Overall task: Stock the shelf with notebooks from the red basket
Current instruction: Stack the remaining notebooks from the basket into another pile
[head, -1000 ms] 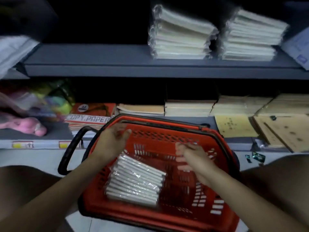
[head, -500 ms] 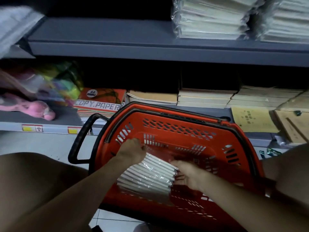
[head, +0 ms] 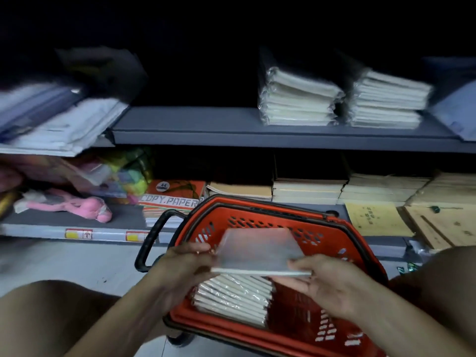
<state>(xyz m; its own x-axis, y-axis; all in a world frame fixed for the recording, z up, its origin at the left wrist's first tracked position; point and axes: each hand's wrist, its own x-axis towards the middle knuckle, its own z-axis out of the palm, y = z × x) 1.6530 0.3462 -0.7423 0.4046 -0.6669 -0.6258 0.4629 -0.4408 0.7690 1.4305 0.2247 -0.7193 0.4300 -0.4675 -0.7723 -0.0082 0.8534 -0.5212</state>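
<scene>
Notebook clamped by left hand and right hand at frame centre | keep level | lift clear of red basket

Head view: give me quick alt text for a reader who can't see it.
Both hands, left hand and right hand, hold a plastic-wrapped notebook flat above the red basket, where a wrapped stack of notebooks remains. Beyond, a grey shelf carries two wrapped notebook stacks.
</scene>
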